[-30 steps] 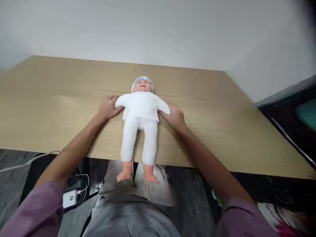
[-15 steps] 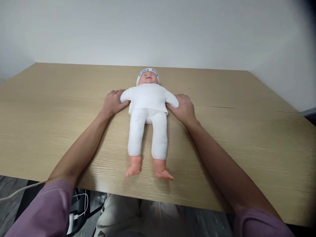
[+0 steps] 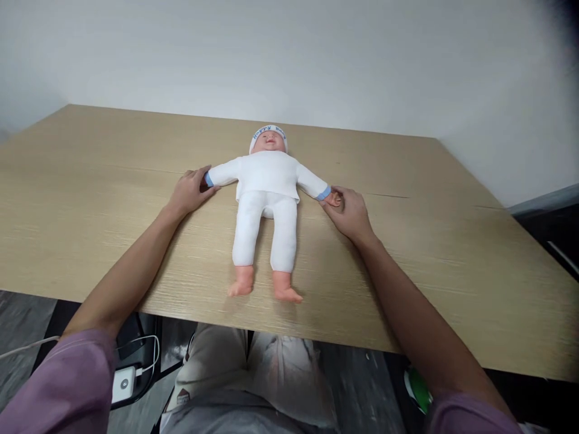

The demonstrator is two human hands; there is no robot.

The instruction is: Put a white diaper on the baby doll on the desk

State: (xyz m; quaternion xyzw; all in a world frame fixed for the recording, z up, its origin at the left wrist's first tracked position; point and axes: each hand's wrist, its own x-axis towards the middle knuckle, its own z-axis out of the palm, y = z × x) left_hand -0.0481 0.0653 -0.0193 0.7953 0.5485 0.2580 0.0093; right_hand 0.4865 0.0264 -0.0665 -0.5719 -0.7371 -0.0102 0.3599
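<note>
A baby doll in a white top and white trousers lies on its back on the wooden table. Its head, in a white cap with blue lettering, points away from me and its bare feet point toward me. Both doll arms are spread out sideways, with blue cuffs at the wrists. My left hand is closed around the doll's hand on the left, which it mostly hides. On the other side, my right hand grips the doll's other hand between thumb and fingers.
Behind the table rises a pale wall. A white charger with a cable sits below the table edge at lower left. Something green shows under the table at lower right, and a dark object stands beyond the right edge.
The doll's arms, partly tucked before, are now stretched outward with blue cuffs showing. My hands have moved apart, from its sleeves to its hands. The view has shifted slightly.
</note>
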